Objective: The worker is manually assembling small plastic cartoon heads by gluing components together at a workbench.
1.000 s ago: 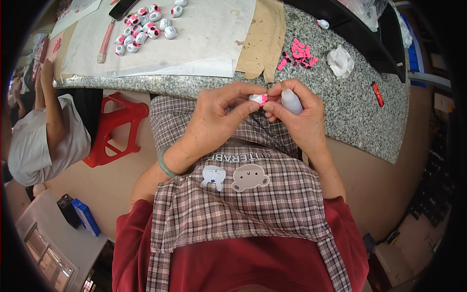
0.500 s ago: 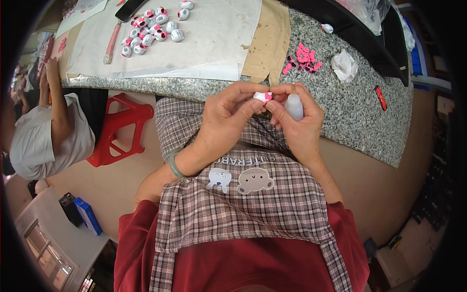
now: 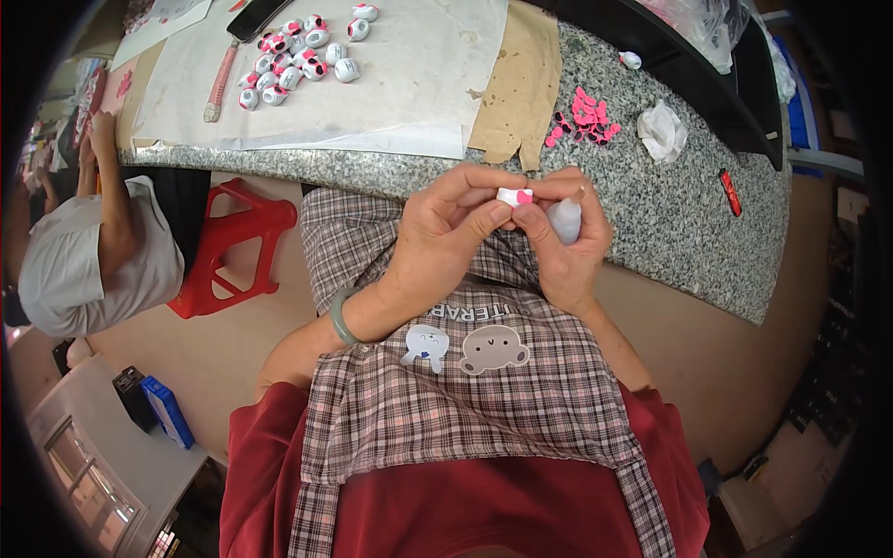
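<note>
Close to the table's front edge, my left hand [image 3: 445,228] pinches a small white figure head with a pink piece [image 3: 514,197] between thumb and fingertips. My right hand [image 3: 575,246] is closed too, with its thumb and forefinger on the pink side of the same figure head. Tucked in the right hand's grip is a translucent squeeze bottle [image 3: 564,221], its narrow tip pointing up. The right hand's lower fingers are partly hidden. Several loose bright pink and black pieces [image 3: 586,119] lie on the speckled stone table beyond the right hand.
Several white and pink figure heads [image 3: 296,60] sit on white paper [image 3: 391,102] at the far left, beside a pink-handled tool [image 3: 219,86]. Crumpled tissue [image 3: 662,132], a red object [image 3: 730,192] and a black shelf [image 3: 684,60] are right. A red stool [image 3: 237,246] and another person [image 3: 102,246] are left.
Both hands have come slightly lower, toward my body, with the figure head turned between the fingers. The bottle has stayed in my right hand.
</note>
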`<state>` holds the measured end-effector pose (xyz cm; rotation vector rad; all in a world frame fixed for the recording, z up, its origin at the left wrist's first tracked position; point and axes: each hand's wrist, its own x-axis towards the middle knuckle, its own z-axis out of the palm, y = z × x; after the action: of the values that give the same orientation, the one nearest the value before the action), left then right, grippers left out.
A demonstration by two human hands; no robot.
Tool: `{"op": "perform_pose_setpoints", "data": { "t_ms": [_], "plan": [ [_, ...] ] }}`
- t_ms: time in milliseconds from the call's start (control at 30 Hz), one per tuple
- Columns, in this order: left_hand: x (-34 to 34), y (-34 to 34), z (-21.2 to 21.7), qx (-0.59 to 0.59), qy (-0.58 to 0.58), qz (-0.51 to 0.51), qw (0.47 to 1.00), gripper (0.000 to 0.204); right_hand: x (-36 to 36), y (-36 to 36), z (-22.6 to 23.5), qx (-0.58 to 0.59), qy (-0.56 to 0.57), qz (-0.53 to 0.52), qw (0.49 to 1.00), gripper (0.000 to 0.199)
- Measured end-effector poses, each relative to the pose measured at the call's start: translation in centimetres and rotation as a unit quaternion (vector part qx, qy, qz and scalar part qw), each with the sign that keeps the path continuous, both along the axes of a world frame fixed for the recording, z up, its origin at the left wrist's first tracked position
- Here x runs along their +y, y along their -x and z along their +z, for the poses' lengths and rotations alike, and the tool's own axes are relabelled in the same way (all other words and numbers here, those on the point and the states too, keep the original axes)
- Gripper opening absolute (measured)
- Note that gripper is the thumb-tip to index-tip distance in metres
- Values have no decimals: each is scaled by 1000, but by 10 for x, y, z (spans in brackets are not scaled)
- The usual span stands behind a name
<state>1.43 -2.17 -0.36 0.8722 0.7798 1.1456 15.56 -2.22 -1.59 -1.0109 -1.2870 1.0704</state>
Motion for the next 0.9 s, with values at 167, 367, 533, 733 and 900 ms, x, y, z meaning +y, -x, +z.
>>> {"op": "perform_pose_setpoints", "data": {
  "t_ms": [167, 367, 533, 733, 900],
  "plan": [
    [2, -1, 4, 38, 8, 1, 999, 18, -2, 5, -5, 6, -9, -29, 1000, 13],
    [2, -2, 6, 31, 13, 11, 999, 16, -4, 7, -9, 11, 15, -50, 999, 14],
    [1, 3, -3, 32, -3, -18, 999, 18, -3, 11, -6, -7, -5, -70, 997, 14],
    [0, 2, -4, 45, -7, -14, 999, 18, -6, 11, -5, 51, 32, -61, 996, 12],
    [3, 13, -5, -27, 8, -45, 999, 21, 1, 3, 3, 77, 91, 8, 993, 11]
  ]
}}
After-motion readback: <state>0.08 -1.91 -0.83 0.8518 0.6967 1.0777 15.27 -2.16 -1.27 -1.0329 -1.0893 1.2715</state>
